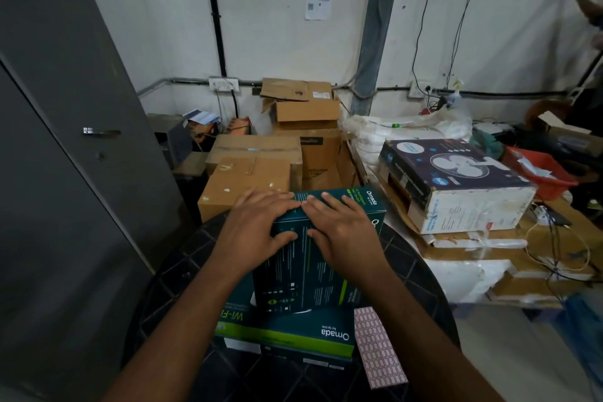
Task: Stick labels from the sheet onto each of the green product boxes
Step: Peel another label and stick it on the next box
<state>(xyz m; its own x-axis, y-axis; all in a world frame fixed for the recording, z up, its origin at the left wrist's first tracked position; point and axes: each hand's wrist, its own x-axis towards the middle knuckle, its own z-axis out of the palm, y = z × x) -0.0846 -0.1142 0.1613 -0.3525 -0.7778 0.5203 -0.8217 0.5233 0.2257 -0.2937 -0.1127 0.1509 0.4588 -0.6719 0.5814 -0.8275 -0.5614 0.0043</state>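
Note:
A dark green product box [313, 271] lies on top of a second, flatter green box [293, 333], both on a round black table [411, 268]. My left hand [257, 228] and my right hand [342, 232] lie flat on the far part of the upper box, fingers straight and spread, fingertips almost meeting at its far edge. Whatever is under the fingers is hidden. The label sheet [378, 347], pinkish with rows of small labels, lies on the table to the right of the lower box.
Brown cartons [251, 179] are stacked just behind the table. To the right a fan box [456, 183] rests on a cluttered bench with cables and a red tray [538, 173]. A grey door [65, 140] stands on the left. Another person's arm [584, 3] is at the far right.

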